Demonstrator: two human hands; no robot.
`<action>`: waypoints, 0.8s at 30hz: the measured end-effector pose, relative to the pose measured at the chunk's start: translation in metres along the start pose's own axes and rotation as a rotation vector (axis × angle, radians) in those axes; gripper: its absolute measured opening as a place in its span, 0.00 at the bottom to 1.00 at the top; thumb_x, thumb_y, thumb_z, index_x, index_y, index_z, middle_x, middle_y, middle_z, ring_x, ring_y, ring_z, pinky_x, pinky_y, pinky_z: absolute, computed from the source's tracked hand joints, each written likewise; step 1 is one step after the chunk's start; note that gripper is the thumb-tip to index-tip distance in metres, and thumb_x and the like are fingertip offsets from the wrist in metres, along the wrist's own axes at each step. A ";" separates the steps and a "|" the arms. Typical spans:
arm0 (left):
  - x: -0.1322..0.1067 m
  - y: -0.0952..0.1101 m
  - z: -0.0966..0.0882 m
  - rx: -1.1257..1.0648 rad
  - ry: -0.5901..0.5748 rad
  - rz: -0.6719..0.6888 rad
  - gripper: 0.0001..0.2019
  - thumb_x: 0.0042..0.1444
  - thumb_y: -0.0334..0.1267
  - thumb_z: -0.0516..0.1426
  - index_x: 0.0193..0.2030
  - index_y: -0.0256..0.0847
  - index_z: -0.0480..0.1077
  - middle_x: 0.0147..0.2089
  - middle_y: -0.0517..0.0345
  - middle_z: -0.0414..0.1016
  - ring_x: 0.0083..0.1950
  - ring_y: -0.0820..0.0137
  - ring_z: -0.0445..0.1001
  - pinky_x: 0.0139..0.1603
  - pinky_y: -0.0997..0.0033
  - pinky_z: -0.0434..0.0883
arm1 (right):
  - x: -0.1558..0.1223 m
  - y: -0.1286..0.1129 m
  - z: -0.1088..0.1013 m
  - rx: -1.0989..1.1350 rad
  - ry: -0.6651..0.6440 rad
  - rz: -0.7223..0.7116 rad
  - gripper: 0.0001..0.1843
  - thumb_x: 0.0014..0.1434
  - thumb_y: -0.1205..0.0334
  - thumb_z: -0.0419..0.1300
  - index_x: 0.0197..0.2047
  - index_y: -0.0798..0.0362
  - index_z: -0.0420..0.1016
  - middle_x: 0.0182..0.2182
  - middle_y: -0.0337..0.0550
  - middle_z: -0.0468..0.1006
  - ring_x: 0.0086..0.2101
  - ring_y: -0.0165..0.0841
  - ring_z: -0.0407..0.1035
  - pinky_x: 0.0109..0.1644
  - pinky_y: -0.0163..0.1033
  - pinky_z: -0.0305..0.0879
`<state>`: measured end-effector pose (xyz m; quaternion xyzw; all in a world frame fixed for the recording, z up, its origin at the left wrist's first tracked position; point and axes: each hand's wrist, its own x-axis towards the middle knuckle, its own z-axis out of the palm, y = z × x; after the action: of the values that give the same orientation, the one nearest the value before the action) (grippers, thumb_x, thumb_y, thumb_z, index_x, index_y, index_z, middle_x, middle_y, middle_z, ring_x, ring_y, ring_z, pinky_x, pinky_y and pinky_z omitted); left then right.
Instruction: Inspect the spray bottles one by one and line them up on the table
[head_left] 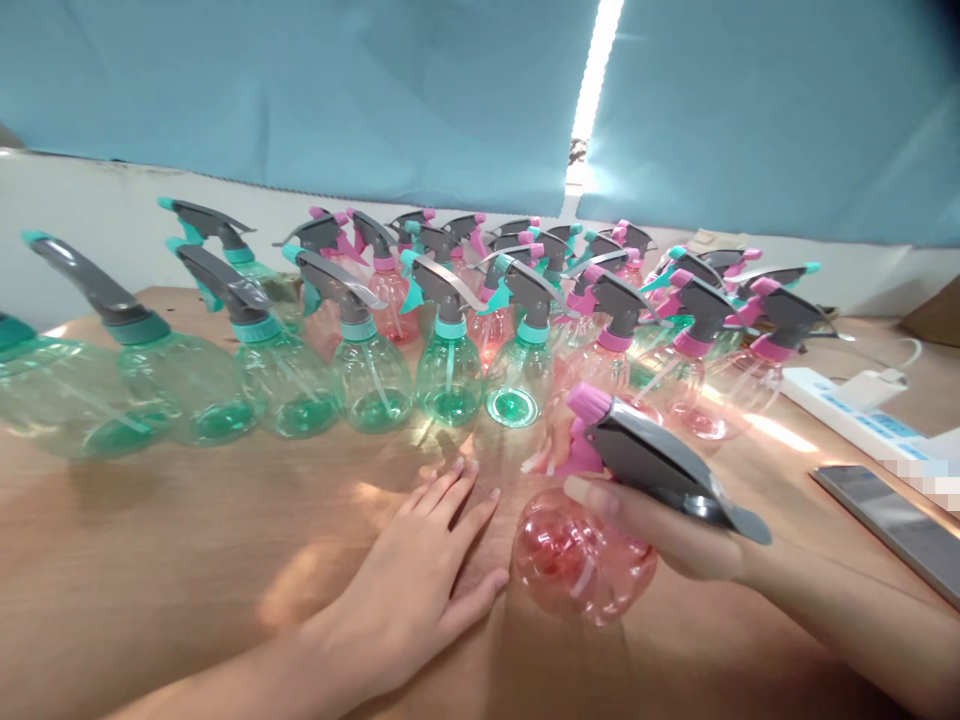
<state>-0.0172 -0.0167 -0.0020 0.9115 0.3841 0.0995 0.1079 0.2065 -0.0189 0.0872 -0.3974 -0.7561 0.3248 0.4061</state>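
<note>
My right hand is closed around the neck of a pink spray bottle with a grey trigger and pink nozzle, held tilted just above the wooden table. My left hand lies flat on the table with fingers spread, just left of that bottle, holding nothing. Beyond both hands stands a crowd of several spray bottles: green ones to the left, pink ones to the right.
A white power strip with a cable lies at the right. A dark flat phone-like slab rests near the right edge. Blue curtains hang behind a white wall ledge. A cardboard corner shows far right.
</note>
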 end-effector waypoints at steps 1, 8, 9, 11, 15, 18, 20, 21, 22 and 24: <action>0.000 0.000 0.000 -0.002 0.004 0.001 0.27 0.64 0.51 0.54 0.64 0.38 0.64 0.71 0.43 0.55 0.70 0.48 0.54 0.67 0.42 0.56 | -0.001 0.001 0.000 0.029 -0.012 0.001 0.06 0.54 0.60 0.60 0.30 0.47 0.65 0.22 0.34 0.68 0.23 0.31 0.67 0.29 0.36 0.69; 0.002 0.002 -0.001 -0.008 0.000 -0.003 0.28 0.64 0.52 0.53 0.66 0.38 0.62 0.72 0.43 0.53 0.71 0.49 0.53 0.67 0.43 0.56 | -0.003 0.007 -0.001 0.029 -0.004 -0.079 0.07 0.57 0.59 0.60 0.30 0.47 0.64 0.20 0.32 0.60 0.22 0.29 0.59 0.28 0.36 0.65; 0.002 0.002 -0.001 -0.008 -0.003 -0.005 0.28 0.65 0.52 0.53 0.66 0.38 0.62 0.72 0.43 0.53 0.71 0.49 0.53 0.67 0.43 0.56 | -0.003 0.009 0.000 0.046 -0.015 -0.085 0.05 0.57 0.61 0.60 0.33 0.46 0.66 0.21 0.32 0.61 0.22 0.29 0.60 0.28 0.35 0.65; 0.002 0.002 -0.002 -0.004 -0.015 -0.007 0.27 0.65 0.52 0.53 0.65 0.38 0.62 0.72 0.43 0.53 0.71 0.49 0.53 0.67 0.42 0.55 | -0.004 0.012 0.001 0.116 -0.046 -0.076 0.07 0.57 0.62 0.60 0.41 0.46 0.68 0.25 0.34 0.68 0.24 0.29 0.64 0.30 0.35 0.68; 0.001 0.001 -0.002 -0.002 -0.018 0.000 0.27 0.65 0.51 0.53 0.65 0.38 0.63 0.72 0.43 0.51 0.71 0.49 0.51 0.68 0.42 0.54 | -0.004 0.012 0.003 0.226 -0.082 0.019 0.15 0.58 0.61 0.59 0.49 0.48 0.69 0.38 0.43 0.77 0.36 0.35 0.74 0.35 0.39 0.74; 0.000 0.001 -0.002 -0.011 -0.004 0.012 0.26 0.65 0.51 0.52 0.65 0.39 0.63 0.72 0.43 0.51 0.71 0.50 0.52 0.68 0.42 0.55 | -0.002 0.008 0.004 0.169 -0.064 -0.038 0.10 0.57 0.62 0.58 0.44 0.48 0.71 0.38 0.44 0.78 0.38 0.37 0.75 0.39 0.43 0.75; 0.000 0.001 -0.002 -0.010 -0.006 0.012 0.26 0.65 0.51 0.52 0.65 0.39 0.63 0.72 0.43 0.52 0.71 0.50 0.52 0.67 0.42 0.55 | 0.000 0.007 0.006 0.120 -0.050 -0.089 0.07 0.59 0.62 0.57 0.41 0.49 0.73 0.37 0.44 0.79 0.37 0.37 0.75 0.43 0.46 0.75; 0.000 0.001 -0.002 -0.011 -0.006 0.012 0.26 0.65 0.51 0.53 0.64 0.39 0.64 0.72 0.43 0.53 0.71 0.50 0.53 0.67 0.42 0.55 | 0.000 0.008 0.007 0.114 -0.049 -0.112 0.07 0.60 0.61 0.57 0.40 0.49 0.75 0.36 0.44 0.79 0.38 0.37 0.76 0.45 0.47 0.75; 0.000 0.001 -0.002 -0.012 -0.004 0.012 0.25 0.65 0.51 0.53 0.64 0.39 0.64 0.71 0.43 0.53 0.71 0.49 0.54 0.67 0.41 0.55 | 0.000 0.009 0.009 0.116 -0.048 -0.123 0.08 0.61 0.59 0.56 0.40 0.49 0.76 0.36 0.44 0.79 0.39 0.37 0.76 0.46 0.47 0.75; 0.001 0.002 -0.003 -0.009 -0.004 0.012 0.25 0.65 0.51 0.53 0.63 0.39 0.65 0.71 0.43 0.54 0.71 0.49 0.54 0.67 0.41 0.55 | -0.002 0.011 0.012 0.128 -0.044 -0.117 0.11 0.63 0.55 0.55 0.38 0.48 0.78 0.38 0.45 0.80 0.42 0.39 0.76 0.43 0.46 0.76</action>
<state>-0.0161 -0.0172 0.0013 0.9135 0.3782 0.1002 0.1120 0.2010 -0.0176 0.0721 -0.3186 -0.7645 0.3570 0.4321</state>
